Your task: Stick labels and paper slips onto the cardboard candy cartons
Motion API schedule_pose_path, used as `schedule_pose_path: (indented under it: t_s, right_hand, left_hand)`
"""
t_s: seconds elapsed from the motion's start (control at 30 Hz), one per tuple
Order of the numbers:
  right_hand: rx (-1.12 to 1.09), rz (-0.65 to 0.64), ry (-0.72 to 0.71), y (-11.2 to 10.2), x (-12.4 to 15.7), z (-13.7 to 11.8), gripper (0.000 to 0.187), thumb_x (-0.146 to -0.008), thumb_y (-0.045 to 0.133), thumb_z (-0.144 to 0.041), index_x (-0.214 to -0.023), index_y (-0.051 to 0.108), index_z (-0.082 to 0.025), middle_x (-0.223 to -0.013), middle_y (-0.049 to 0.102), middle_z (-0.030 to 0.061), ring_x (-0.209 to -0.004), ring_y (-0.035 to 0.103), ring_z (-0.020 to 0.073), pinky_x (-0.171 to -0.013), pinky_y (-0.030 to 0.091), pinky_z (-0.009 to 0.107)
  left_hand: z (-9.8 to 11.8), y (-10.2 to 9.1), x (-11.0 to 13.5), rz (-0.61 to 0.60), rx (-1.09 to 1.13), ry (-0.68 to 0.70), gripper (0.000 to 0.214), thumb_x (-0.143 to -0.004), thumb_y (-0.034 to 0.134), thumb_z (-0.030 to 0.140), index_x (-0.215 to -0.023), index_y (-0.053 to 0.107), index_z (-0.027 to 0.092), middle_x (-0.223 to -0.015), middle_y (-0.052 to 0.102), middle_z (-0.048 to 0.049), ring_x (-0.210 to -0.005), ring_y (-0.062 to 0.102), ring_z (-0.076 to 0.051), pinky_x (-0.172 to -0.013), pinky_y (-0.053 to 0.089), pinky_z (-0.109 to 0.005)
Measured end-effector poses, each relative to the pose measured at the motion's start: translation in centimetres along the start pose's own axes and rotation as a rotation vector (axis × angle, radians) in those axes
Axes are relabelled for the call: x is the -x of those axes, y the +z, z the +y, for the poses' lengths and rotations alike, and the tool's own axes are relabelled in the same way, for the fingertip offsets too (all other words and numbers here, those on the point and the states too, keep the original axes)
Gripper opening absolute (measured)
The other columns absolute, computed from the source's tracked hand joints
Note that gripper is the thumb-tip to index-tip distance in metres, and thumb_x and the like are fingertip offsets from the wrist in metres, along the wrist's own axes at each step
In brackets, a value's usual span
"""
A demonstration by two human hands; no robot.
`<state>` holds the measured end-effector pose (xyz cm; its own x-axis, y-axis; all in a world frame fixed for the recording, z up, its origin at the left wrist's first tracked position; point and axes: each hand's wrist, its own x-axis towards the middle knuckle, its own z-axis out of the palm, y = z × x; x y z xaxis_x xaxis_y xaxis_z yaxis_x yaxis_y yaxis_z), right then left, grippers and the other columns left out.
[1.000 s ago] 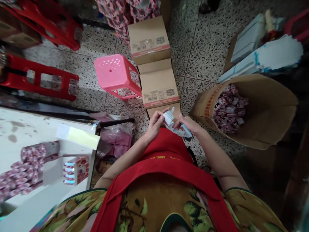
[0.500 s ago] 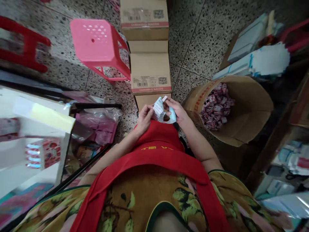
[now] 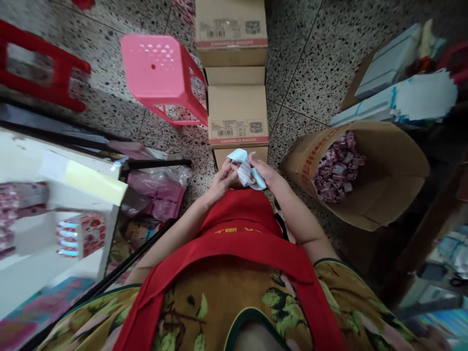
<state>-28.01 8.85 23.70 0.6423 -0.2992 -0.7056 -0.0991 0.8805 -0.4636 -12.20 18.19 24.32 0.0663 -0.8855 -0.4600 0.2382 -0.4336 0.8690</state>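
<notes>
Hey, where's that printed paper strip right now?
In the head view, the paper strip is near the middle, held between the left hand and right hand, just above the red apron in the picture.

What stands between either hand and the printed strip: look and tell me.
Nothing visible does. The left hand and the right hand both hold the printed strip already. The nearest cardboard box lies beyond the strip, not between it and either hand.
</notes>
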Motion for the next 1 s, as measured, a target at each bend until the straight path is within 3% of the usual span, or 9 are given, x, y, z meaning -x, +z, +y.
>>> schedule_pose_path:
  t_s: [0.1, 0.17, 0.33, 0.47, 0.57, 0.67, 0.73, 0.9, 1.0]
  right_hand:
    - [-0.025, 0.179, 0.045, -1.6, -1.6, 0.4, 0.063, -0.085, 0.057, -0.077, -0.086, 0.065, -0.015, -0.065, 0.063, 0.0034, -0.048, 0.053, 0.0095, -0.033, 0.031, 0.018]
    - [-0.091, 0.395, -0.021, -3.1, -2.3, 0.5, 0.054, -0.083, 0.067, -0.069, -0.084, 0.060, -0.016, -0.063, 0.060, -0.0002, -0.049, 0.054, 0.0086, -0.034, 0.033, 0.016]
    - [-0.442, 0.843, -0.346, -7.4, -2.6, 0.1, 0.037, -0.078, 0.081, -0.030, -0.080, 0.045, -0.021, -0.057, 0.045, -0.0132, -0.049, 0.048, 0.0036, -0.059, 0.053, 0.017]
    - [-0.587, 0.975, -0.650, -11.0, -0.9, -1.5, 0.032, -0.081, 0.077, -0.024, -0.080, 0.046, -0.022, -0.063, 0.049, -0.0128, -0.056, 0.052, 0.0029, -0.069, 0.056, 0.018]
    - [-0.654, 0.903, -0.659, -12.9, 0.8, -3.3, 0.027, -0.083, 0.077, -0.033, -0.085, 0.052, -0.022, -0.062, 0.047, -0.0124, -0.052, 0.047, 0.0014, -0.060, 0.050, 0.012]
    - [-0.552, 0.618, -0.590, -13.2, 2.0, -5.6, 0.031, -0.081, 0.079, -0.045, -0.083, 0.056, -0.024, -0.054, 0.029, -0.0121, -0.047, 0.037, 0.0032, -0.050, 0.042, 0.011]
    - [-0.370, 0.488, -0.593, -12.5, 2.3, -7.3, 0.031, -0.082, 0.077, -0.050, -0.081, 0.058, -0.026, -0.054, 0.019, -0.0098, -0.046, 0.032, 0.0065, -0.046, 0.038, 0.014]
    - [0.042, 0.490, -0.633, -9.1, 2.4, -10.9, 0.032, -0.089, 0.061, -0.065, -0.089, 0.064, -0.032, -0.060, 0.028, -0.0052, -0.050, 0.031, 0.0114, -0.042, 0.031, 0.022]
    - [0.160, 0.357, -0.612, -7.2, 2.4, -11.8, 0.049, -0.087, 0.051, -0.077, -0.100, 0.065, -0.032, -0.066, 0.037, -0.0031, -0.054, 0.038, 0.0123, -0.045, 0.035, 0.025]
  left_hand:
    - [0.0, -2.2, -1.2, -0.027, 0.020, 0.035, 0.042, -0.080, 0.074, 0.057, -0.079, 0.061, 0.018, -0.120, 0.062, -0.0087, -0.129, 0.051, -0.027, -0.112, 0.038, -0.038]
    - [0.0, -4.0, -1.9, 0.013, 0.053, -0.041, 0.042, -0.077, 0.076, 0.056, -0.078, 0.058, 0.018, -0.097, 0.066, -0.0061, -0.105, 0.062, -0.022, -0.096, 0.048, -0.034]
    - [-0.3, -8.2, -2.7, 0.188, 0.214, -0.241, 0.041, -0.072, 0.077, 0.049, -0.081, 0.052, 0.019, -0.065, 0.055, 0.0034, -0.056, 0.051, -0.011, -0.059, 0.048, -0.026]
    - [-0.3, -10.4, -2.7, 0.311, 0.225, -0.339, 0.037, -0.066, 0.078, 0.040, -0.079, 0.051, 0.019, -0.060, 0.052, 0.0049, -0.048, 0.046, -0.009, -0.047, 0.042, -0.021]
    - [0.2, -11.6, -2.4, 0.315, 0.202, -0.397, 0.035, -0.062, 0.078, 0.037, -0.076, 0.054, 0.017, -0.058, 0.051, 0.0042, -0.048, 0.045, -0.008, -0.044, 0.038, -0.019]
    - [0.9, -12.3, -1.9, 0.234, 0.193, -0.450, 0.039, -0.059, 0.082, 0.042, -0.076, 0.059, 0.016, -0.059, 0.051, 0.0039, -0.050, 0.044, -0.007, -0.047, 0.038, -0.019]
    - [1.0, -12.8, -1.6, 0.143, 0.143, -0.473, 0.043, -0.057, 0.085, 0.045, -0.077, 0.063, 0.014, -0.063, 0.056, 0.0022, -0.054, 0.046, -0.008, -0.050, 0.038, -0.019]
    - [-1.0, -15.1, -1.5, -0.110, -0.216, -0.427, 0.041, -0.066, 0.080, 0.051, -0.079, 0.068, 0.014, -0.075, 0.065, -0.0022, -0.072, 0.058, -0.015, -0.070, 0.045, -0.026]
    - [-1.2, -14.8, -2.1, -0.041, -0.532, -0.365, 0.043, -0.069, 0.076, 0.048, -0.098, 0.070, 0.016, -0.101, 0.070, -0.0083, -0.099, 0.063, -0.026, -0.092, 0.048, -0.037]
